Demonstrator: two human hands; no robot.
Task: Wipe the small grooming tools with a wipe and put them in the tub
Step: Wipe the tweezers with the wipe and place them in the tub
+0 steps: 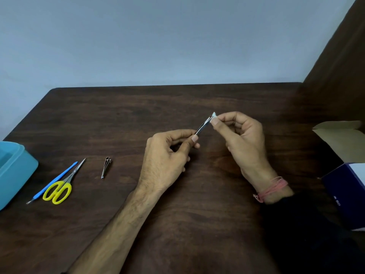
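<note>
Head view: dark wooden table [177, 99], blue-grey wall [158, 40].

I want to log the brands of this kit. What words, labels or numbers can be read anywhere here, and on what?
Nothing can be read with certainty.
Dark blue box: a small white mark low on its side, too blurred to read.
Scissors, nail clippers and tub: no visible text.

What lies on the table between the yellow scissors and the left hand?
In the head view, one small metal nail clipper lies between the yellow scissors and the left hand; the rest is bare table.
</note>
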